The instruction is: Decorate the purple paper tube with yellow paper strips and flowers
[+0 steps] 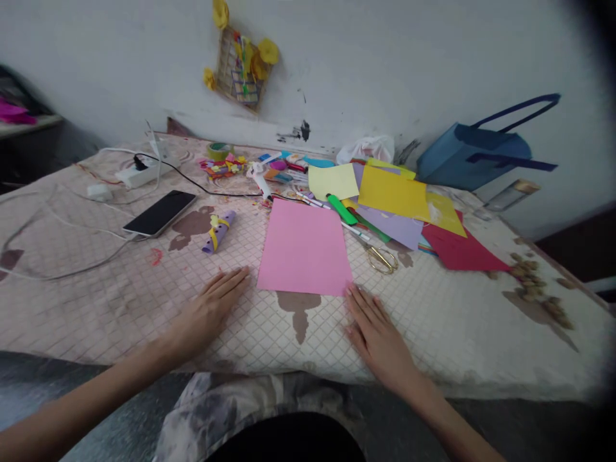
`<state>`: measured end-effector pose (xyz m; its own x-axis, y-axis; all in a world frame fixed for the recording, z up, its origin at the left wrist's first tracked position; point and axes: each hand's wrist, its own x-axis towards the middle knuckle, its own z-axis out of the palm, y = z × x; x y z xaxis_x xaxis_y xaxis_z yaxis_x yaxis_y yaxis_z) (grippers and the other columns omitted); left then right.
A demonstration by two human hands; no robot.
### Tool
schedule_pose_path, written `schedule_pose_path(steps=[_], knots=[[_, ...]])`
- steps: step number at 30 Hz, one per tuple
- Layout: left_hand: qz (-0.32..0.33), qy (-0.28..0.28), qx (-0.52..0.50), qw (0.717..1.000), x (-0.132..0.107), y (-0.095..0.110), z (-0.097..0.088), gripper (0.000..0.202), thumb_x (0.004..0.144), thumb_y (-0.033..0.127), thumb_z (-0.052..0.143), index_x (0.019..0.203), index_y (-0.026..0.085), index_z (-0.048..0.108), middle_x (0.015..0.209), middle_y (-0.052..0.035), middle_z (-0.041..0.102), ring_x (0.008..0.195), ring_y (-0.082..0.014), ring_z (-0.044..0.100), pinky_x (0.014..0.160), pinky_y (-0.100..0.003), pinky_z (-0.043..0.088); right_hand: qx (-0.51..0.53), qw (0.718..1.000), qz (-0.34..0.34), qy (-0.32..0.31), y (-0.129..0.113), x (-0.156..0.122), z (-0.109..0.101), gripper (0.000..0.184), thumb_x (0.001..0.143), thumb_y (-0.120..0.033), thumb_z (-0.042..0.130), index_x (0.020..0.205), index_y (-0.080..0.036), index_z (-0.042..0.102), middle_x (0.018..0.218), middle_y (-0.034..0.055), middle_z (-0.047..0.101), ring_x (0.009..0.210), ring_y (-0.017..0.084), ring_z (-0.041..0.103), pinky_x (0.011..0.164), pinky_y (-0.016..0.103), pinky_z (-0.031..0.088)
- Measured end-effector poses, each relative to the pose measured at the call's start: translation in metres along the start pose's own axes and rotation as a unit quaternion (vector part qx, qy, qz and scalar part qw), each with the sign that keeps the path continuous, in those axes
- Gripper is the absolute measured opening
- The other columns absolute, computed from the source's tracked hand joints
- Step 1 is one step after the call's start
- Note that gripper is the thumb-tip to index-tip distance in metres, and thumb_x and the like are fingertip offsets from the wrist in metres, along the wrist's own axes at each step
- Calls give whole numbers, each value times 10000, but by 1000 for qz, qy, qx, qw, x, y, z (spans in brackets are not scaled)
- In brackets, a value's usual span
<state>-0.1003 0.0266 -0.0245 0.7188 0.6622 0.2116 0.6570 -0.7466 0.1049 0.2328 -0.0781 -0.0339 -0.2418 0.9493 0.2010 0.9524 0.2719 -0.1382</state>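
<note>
A square pink paper sheet (pixel 305 247) lies flat on the patterned tablecloth in front of me. My left hand (pixel 212 308) rests palm down on the cloth, fingers stretched out, a little left of the sheet and apart from it. At the sheet's near right corner, my right hand (pixel 378 330) lies flat with its fingertips touching or right beside the edge. Neither hand holds anything. To the left is a small rolled purple paper piece (pixel 219 231) with yellow bands. Gold-handled scissors (pixel 382 258) and a green marker (pixel 341 209) lie right of the sheet.
A phone (pixel 160 213) and a power strip (pixel 144 172) with cables are on the left. Behind the sheet is a white glue gun (pixel 260 178). Yellow paper (pixel 392 190), red paper (pixel 462 244) and a blue bag (pixel 474 154) stand or lie at right.
</note>
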Motion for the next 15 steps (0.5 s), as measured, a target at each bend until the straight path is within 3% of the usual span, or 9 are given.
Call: schedule_pose_path(steps=[4,7,12,15], knots=[[-54,68,-45,995,-2,4,2,535,853,131,349,1377,185,254,1420,-105,328,1300,-221,306,1052,-438,312,19,1000,7,14,-1,0,0,628,876,-322,395,1428,-216,113,1456,63,243,1331,236,223,1064,504,249],[-20,83,-55,995,5,14,-1,515,870,159,364,1371,200,256,1413,-98,342,1302,-222,301,1062,-458,288,73,996,39,35,-1,-4,-2,628,879,-292,380,1430,-231,84,1475,51,187,1339,240,196,1061,503,262],[98,20,-52,994,33,38,-8,499,893,209,363,1377,194,243,1415,-90,340,1318,-212,265,1079,-467,225,188,971,110,99,0,-11,-10,559,908,-248,288,1429,-226,87,1490,47,124,1348,232,165,1064,499,247],[157,-43,-78,984,53,50,-7,550,898,298,373,1400,206,168,1445,-80,273,1340,-195,203,1091,-440,188,167,981,63,83,-6,0,-14,574,909,-253,294,1431,-215,58,1494,54,96,1356,235,126,1067,506,231]])
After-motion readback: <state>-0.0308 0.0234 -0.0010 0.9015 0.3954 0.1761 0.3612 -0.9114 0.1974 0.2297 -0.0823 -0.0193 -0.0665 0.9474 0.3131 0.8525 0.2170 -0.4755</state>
